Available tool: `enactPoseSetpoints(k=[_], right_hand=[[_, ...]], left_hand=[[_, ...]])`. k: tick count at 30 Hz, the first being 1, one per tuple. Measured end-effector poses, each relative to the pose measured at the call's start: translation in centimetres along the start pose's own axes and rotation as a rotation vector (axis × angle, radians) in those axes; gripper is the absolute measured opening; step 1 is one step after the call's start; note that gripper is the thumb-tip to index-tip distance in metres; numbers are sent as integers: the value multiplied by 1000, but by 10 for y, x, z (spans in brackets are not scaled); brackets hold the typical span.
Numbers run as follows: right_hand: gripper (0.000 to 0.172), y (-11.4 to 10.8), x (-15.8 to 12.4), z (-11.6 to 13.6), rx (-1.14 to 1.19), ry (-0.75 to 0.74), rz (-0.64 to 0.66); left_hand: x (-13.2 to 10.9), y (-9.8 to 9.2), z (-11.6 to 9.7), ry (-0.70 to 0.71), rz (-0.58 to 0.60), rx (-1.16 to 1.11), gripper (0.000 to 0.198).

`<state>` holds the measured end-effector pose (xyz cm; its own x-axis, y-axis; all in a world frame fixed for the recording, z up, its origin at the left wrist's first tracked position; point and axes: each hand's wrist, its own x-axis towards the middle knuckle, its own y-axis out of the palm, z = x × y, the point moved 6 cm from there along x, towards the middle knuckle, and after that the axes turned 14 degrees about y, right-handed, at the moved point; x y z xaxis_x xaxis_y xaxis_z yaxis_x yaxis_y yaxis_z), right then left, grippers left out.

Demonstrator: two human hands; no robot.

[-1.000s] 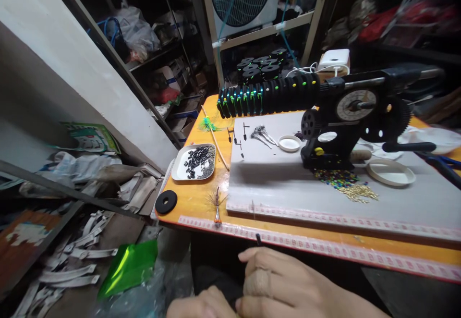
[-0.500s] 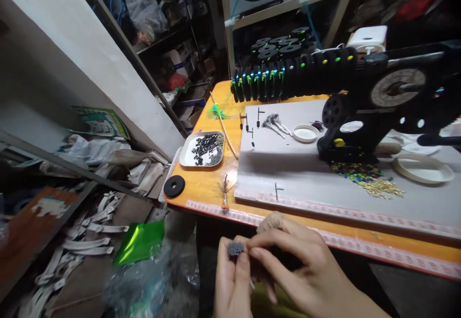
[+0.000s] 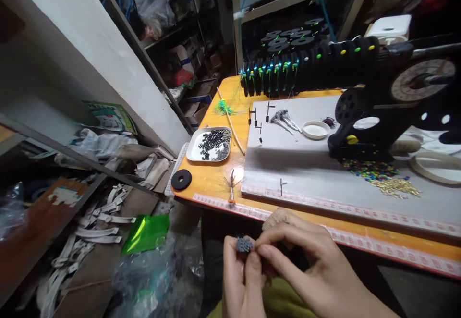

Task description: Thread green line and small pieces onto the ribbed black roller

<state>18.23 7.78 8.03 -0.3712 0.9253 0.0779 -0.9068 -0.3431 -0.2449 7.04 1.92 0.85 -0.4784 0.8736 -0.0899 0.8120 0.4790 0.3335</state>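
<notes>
Below the table's front edge, my left hand (image 3: 241,279) pinches a small grey tufted bundle (image 3: 244,244) between thumb and forefinger. My right hand (image 3: 306,255) is closed beside it, thumb and forefinger pressed together at the bundle's right side; whatever they hold is too small to make out. A tan wrapped pad or cloth (image 3: 275,218) shows behind the right hand's fingers. Similar grey bundles with white stems (image 3: 285,120) lie on the grey board (image 3: 306,178).
A white tray (image 3: 192,151) of black and metal pieces sits left, near a black ring (image 3: 181,179). The black machine (image 3: 360,116) stands right, above coloured beads (image 3: 370,169) and gold pieces (image 3: 396,188). A round dish (image 3: 316,129) and a thin stick (image 3: 231,123) lie farther back.
The view has shifted, so the table and both hands appear farther right. The hands keep the same pinched pose around the grey bundle.
</notes>
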Motion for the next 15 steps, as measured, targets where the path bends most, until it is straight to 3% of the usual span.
enactPoseSetpoints(k=[3, 8, 15], right_hand=[[15, -1, -1, 0, 20, -29, -2], [11, -18, -4, 3, 40, -49, -135], [13, -21, -6, 11, 42, -53, -116]], left_hand=[[1, 3, -7, 72, 21, -72, 35], [1, 6, -26, 319, 62, 40, 29], [-6, 9, -26, 306, 93, 106, 28]])
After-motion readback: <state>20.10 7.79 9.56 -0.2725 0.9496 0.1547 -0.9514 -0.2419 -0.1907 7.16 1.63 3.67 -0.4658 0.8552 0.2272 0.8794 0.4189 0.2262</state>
